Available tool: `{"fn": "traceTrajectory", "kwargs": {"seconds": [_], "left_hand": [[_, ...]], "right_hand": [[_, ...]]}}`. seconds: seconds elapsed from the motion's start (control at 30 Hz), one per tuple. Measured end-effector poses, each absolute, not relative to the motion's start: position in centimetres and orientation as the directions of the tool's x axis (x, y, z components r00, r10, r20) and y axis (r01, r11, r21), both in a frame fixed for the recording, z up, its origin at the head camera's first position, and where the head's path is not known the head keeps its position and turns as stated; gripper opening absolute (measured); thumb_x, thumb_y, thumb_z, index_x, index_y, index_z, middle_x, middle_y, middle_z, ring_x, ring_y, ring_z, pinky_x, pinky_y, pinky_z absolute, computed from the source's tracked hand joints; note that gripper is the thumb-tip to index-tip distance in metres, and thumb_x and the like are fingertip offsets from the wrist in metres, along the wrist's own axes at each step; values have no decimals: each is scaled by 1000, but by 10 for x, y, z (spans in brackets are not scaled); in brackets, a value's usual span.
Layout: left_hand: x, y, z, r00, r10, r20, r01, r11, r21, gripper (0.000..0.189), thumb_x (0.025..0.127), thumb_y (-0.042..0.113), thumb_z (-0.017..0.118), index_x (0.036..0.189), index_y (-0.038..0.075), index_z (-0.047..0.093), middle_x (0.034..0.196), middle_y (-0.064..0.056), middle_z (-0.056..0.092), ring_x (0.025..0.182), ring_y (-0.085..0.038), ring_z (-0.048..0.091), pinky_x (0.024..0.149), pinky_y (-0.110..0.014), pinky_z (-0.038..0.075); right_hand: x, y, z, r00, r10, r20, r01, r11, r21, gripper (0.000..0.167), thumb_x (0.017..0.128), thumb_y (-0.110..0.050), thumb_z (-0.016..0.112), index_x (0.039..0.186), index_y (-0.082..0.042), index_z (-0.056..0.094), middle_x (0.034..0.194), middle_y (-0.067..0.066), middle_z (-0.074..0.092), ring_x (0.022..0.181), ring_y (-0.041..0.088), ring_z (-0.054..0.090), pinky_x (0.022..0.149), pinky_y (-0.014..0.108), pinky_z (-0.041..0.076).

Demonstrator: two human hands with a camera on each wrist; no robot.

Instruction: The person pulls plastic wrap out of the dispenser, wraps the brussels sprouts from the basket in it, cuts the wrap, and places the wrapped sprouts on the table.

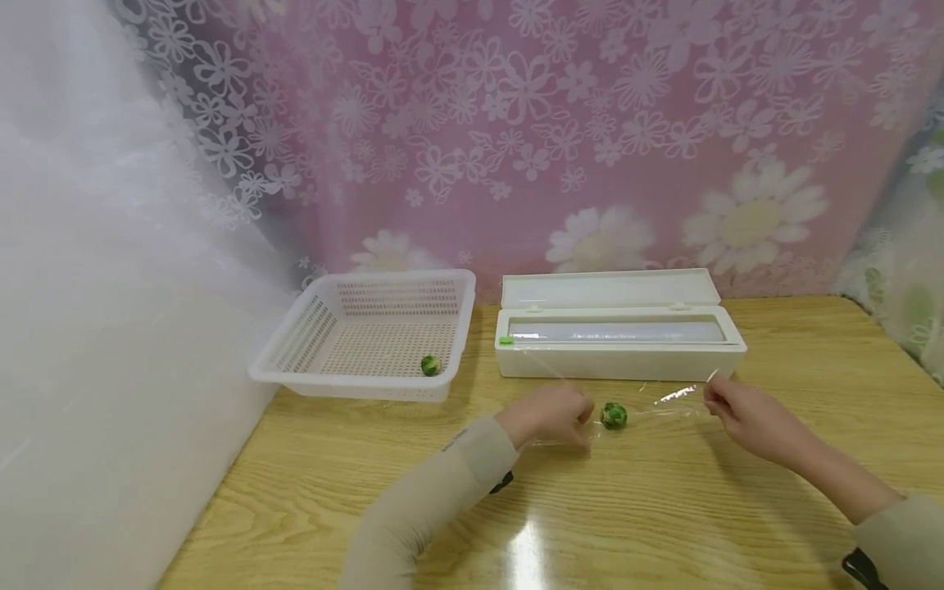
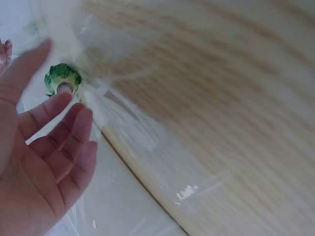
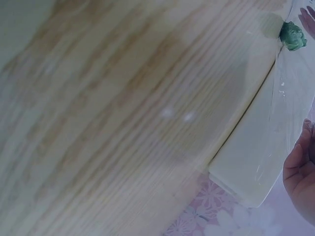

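A green Brussels sprout (image 1: 614,415) lies on the clear plastic wrap (image 1: 674,396), which stretches from the white wrap dispenser (image 1: 619,363) toward both hands. Just left of the sprout is my left hand (image 1: 551,415). In the left wrist view its fingers are loosely bent, thumb apart, with the fingertips (image 2: 84,115) close by the sprout. Off to the right, a corner of the film is pinched between thumb and fingers of my right hand (image 1: 748,418), raised over the table. The right wrist view catches only part of this hand (image 3: 301,169) at its edge.
Behind the hands, the dispenser's lid (image 1: 610,289) stands up, with the film roll (image 1: 619,332) inside and a green slider (image 1: 506,340) at its left end. A white basket (image 1: 295,378) to the left holds another sprout (image 1: 431,365). A flowered curtain (image 1: 516,164) hangs behind the wooden table (image 1: 442,524).
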State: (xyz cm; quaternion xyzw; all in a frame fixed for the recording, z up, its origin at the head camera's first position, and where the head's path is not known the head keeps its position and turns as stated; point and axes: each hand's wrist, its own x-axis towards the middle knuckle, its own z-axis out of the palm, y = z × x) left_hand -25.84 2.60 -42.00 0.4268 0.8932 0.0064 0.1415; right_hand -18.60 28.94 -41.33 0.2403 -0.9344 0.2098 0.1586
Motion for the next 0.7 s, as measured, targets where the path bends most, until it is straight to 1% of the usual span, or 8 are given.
{"fn": "traceTrajectory", "kwargs": {"seconds": [0.07,0.17,0.23,0.3,0.4,0.53,0.6,0.7], "left_hand": [[-257,22,-421,-601,753,-267,759,642,104,24,75,32,70,75,17,52,71,9,47,62,-5,40,53,-18,33],[-256,16,-423,-595,752,-285,770,635,66,16,81,21,64,72,16,52,69,8,48,61,-7,40,53,-19,33],[-257,12,-425,-586,755,-295,777,627,61,16,84,15,59,71,16,51,68,7,47,61,-7,40,53,-18,32],[-258,9,-426,-567,769,-295,791,609,65,17,86,14,56,70,15,50,67,6,46,61,-7,39,53,-18,31],[-260,4,-426,-546,790,-280,799,591,113,18,88,11,53,71,13,47,66,5,43,61,-7,38,53,-17,30],[-265,-2,-424,-553,798,-240,771,599,216,18,90,8,49,72,11,45,66,3,39,61,-8,36,53,-17,28],[-268,-4,-425,-565,796,-217,755,605,253,16,90,7,48,75,10,47,67,2,41,61,-8,37,54,-17,29],[-273,-7,-426,-588,790,-176,736,612,288,7,89,4,49,84,8,51,75,2,49,66,-6,41,58,-15,34]], "right_hand": [[-185,290,-413,-833,-383,399,-518,793,-321,23,79,11,57,75,-8,44,63,-7,38,52,-1,27,44,20,26],[-185,291,-413,-828,-387,406,-524,791,-316,24,78,12,57,75,-8,44,63,-7,38,52,-1,27,44,19,27],[-185,292,-413,-825,-392,408,-529,790,-312,25,78,12,57,75,-9,44,63,-7,38,52,-1,27,45,19,27],[-185,293,-413,-821,-398,409,-535,787,-307,26,77,13,58,75,-9,43,63,-7,38,52,-1,27,45,19,27],[-186,294,-414,-812,-407,418,-545,786,-292,26,76,13,59,76,-8,44,63,-9,38,53,-2,28,45,19,27],[-186,295,-416,-797,-415,439,-556,788,-265,28,73,14,61,76,-9,45,64,-9,41,55,-2,32,45,20,30],[-186,295,-416,-791,-420,445,-561,788,-253,29,72,14,61,74,-11,46,65,-10,41,56,-1,34,46,21,32],[-188,296,-417,-789,-438,430,-566,791,-232,30,72,15,59,71,-13,47,65,-10,43,58,0,36,47,23,34]]}}
